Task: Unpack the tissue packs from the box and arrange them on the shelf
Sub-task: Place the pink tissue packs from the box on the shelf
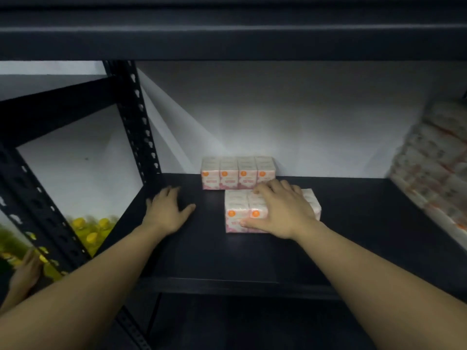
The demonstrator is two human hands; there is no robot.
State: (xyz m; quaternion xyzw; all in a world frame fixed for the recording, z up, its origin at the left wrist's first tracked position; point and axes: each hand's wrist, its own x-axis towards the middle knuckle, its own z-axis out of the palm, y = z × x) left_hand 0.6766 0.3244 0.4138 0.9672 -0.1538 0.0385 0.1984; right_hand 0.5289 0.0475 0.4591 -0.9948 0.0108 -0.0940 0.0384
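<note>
Two bare forearms reach onto a dark shelf (353, 223). Right hand (280, 210) presses flat, fingers spread, on a tissue pack (237, 213), lining it up near the far pack (237, 173) (against the wall); left hand (168, 209) braces open, empty.

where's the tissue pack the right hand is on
In the head view, the front tissue pack lies under the right hand on the dark shelf, just in front of the back tissue pack by the wall.
</note>
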